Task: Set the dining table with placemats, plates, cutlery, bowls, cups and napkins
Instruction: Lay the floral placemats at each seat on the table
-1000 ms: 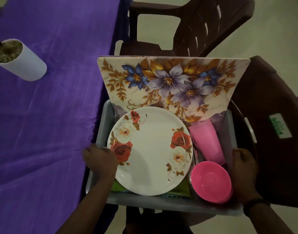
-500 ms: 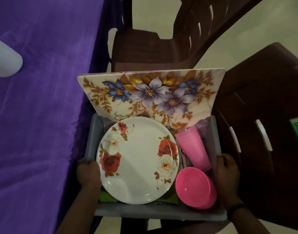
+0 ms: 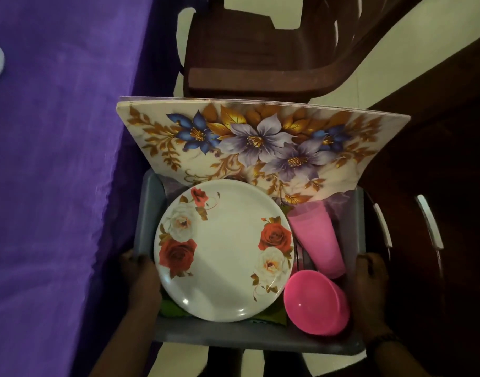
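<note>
Grey plastic bin (image 3: 149, 210), gripped at its side rims by the left hand (image 3: 136, 270) and right hand (image 3: 369, 273), carries placemats (image 3: 260, 148), plate (image 3: 222, 248), cup (image 3: 317, 238) and bowl (image 3: 312, 303) beside the purple worktop (image 3: 56, 159); keeping it level should stop the load sliding.

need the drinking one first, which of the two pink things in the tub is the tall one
The pink cup, a tall tumbler lying tilted beside the plate. The pink bowl nearer the right hand is short and round.

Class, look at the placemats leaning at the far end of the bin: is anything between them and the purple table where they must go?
Nothing visible: the placemats stick up above the bin, with the table directly alongside.
</note>
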